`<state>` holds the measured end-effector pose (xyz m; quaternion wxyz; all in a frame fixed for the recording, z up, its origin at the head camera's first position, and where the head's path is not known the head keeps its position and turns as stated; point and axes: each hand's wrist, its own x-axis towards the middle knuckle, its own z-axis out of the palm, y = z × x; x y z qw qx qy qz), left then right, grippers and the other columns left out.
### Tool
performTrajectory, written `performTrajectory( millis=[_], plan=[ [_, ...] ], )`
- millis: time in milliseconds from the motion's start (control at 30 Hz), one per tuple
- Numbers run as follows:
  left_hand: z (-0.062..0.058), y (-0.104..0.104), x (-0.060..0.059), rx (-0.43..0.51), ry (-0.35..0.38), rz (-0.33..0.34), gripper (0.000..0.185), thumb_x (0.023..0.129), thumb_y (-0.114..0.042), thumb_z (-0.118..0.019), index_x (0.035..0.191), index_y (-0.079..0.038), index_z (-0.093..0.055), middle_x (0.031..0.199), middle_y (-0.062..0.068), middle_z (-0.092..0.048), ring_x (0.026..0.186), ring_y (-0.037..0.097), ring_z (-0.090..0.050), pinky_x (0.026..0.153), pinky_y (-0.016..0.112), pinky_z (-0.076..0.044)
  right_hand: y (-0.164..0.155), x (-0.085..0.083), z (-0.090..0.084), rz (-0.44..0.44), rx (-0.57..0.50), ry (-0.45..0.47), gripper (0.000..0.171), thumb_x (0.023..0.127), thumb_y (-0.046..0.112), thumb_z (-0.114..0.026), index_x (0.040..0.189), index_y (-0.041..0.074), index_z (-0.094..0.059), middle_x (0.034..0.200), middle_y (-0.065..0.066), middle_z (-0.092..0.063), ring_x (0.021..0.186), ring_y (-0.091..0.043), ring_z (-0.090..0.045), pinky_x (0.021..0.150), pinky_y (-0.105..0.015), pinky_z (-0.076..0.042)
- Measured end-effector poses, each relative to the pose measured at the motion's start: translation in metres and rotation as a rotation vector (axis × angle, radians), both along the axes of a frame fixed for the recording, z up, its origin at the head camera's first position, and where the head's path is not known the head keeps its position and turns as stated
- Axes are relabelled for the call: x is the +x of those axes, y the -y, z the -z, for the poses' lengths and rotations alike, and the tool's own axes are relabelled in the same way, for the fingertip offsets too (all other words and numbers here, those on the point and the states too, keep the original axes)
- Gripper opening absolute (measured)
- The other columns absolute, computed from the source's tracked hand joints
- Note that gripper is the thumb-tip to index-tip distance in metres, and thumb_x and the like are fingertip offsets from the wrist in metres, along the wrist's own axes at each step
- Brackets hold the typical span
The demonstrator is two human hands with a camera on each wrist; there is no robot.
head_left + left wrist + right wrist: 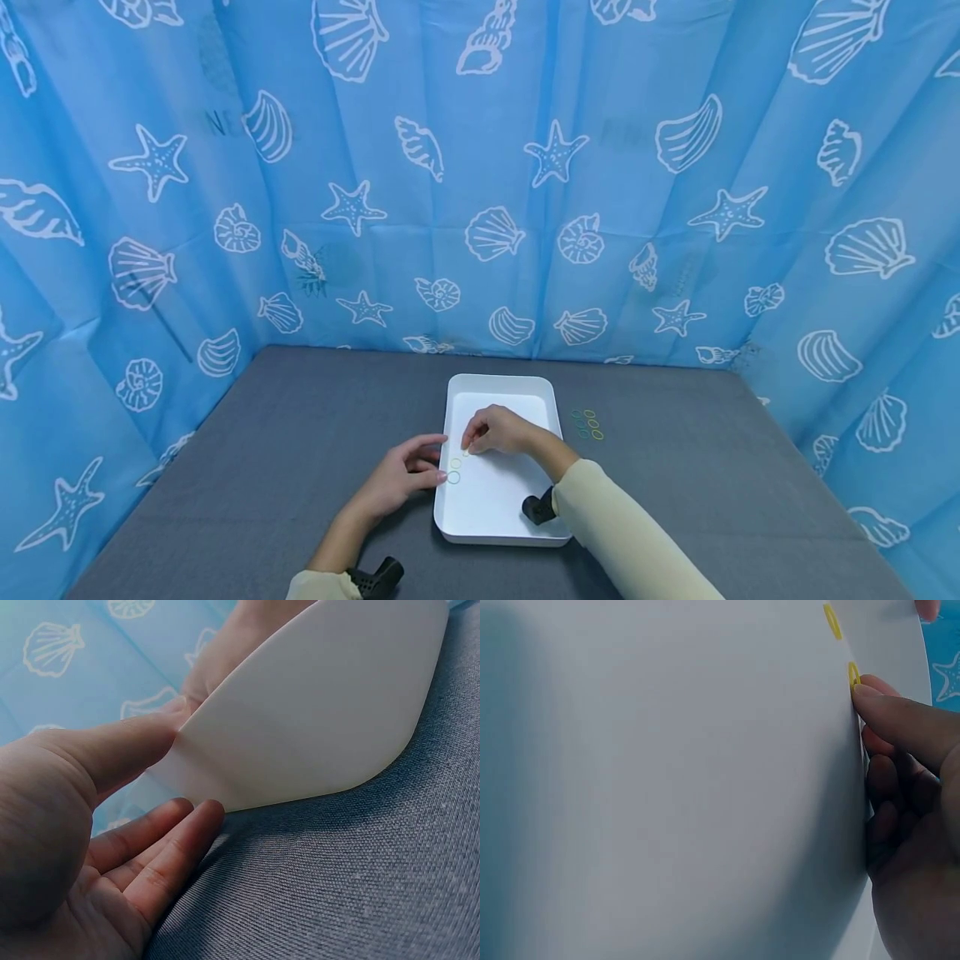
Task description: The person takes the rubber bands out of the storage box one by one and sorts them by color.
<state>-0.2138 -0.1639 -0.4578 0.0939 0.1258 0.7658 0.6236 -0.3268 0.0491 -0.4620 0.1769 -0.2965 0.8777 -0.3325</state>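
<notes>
A white rectangular tray (495,525) lies on the grey table. Over its left part, my right hand (501,430) pinches a thin yellow ring (853,673) between thumb and forefinger, close to the tray floor. Another yellow ring (832,622) lies just beyond it in the right wrist view. In the head view, that yellow ring (456,463) has a green ring (453,477) in front of it, along the tray's left side. My left hand (401,475) is at the tray's left wall. Its thumb (142,746) touches the rim, while its fairly straight fingers (180,851) are by the lower edge.
Right of the tray, several green rings (577,414) lie in a column beside several yellow rings (589,414) on the grey cloth-covered table (360,392). A blue curtain (465,183) with white shells and starfish hangs behind and along the sides. Black devices (538,508) sit at both wrists.
</notes>
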Motion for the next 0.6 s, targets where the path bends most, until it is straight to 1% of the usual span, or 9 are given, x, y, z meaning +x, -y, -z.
performTrajectory(
  millis=[300, 400, 467, 533, 600],
  plan=[
    [-0.0012, 0.0001, 0.0009, 0.005, 0.004, 0.003, 0.053, 0.09, -0.008, -0.069, 0.138, 0.002, -0.049, 0.12, 0.023, -0.057, 0.097, 0.028, -0.061, 0.078, 0.037, -0.052, -0.0005, 0.0004, 0.0003, 0.023, 0.015, 0.001, 0.008, 0.086, 0.004, -0.073, 0.082, 0.011, -0.072, 0.074, 0.004, -0.062, 0.071, -0.011, -0.053, 0.068, -0.025, -0.043],
    [-0.0035, -0.0003, 0.0023, 0.007, 0.007, 0.003, 0.053, 0.09, -0.008, -0.069, 0.138, 0.002, -0.049, 0.12, 0.023, -0.057, 0.097, 0.028, -0.061, 0.078, 0.037, -0.052, -0.0013, 0.0007, -0.0009, 0.015, 0.019, -0.006, 0.003, 0.086, 0.006, -0.073, 0.084, 0.008, -0.072, 0.074, 0.005, -0.062, 0.071, -0.01, -0.053, 0.068, -0.026, -0.043],
    [-0.0044, -0.0004, 0.0027, 0.005, 0.009, 0.001, 0.053, 0.09, -0.008, -0.069, 0.138, 0.001, -0.049, 0.12, 0.022, -0.058, 0.097, 0.028, -0.061, 0.078, 0.036, -0.052, -0.0019, 0.0007, -0.0022, 0.01, 0.02, -0.008, 0.003, 0.086, 0.008, -0.073, 0.085, 0.005, -0.072, 0.074, 0.005, -0.062, 0.071, -0.01, -0.053, 0.069, -0.026, -0.043],
    [-0.0036, -0.0003, 0.002, 0.001, 0.008, 0.001, 0.053, 0.09, -0.009, -0.069, 0.138, 0.001, -0.049, 0.119, 0.022, -0.058, 0.097, 0.028, -0.061, 0.078, 0.036, -0.052, -0.0025, 0.0003, -0.0033, 0.009, 0.025, -0.01, 0.004, 0.087, 0.01, -0.074, 0.085, 0.006, -0.072, 0.075, 0.005, -0.062, 0.072, -0.01, -0.053, 0.069, -0.026, -0.044],
    [-0.0002, 0.0003, -0.0003, -0.002, 0.009, 0.002, 0.053, 0.09, -0.009, -0.069, 0.138, 0.001, -0.049, 0.119, 0.022, -0.058, 0.097, 0.028, -0.061, 0.078, 0.037, -0.052, -0.0034, -0.0001, -0.0047, 0.017, 0.029, -0.008, 0.003, 0.087, 0.01, -0.073, 0.084, 0.01, -0.072, 0.075, 0.006, -0.062, 0.073, -0.01, -0.053, 0.07, -0.026, -0.044]
  ],
)
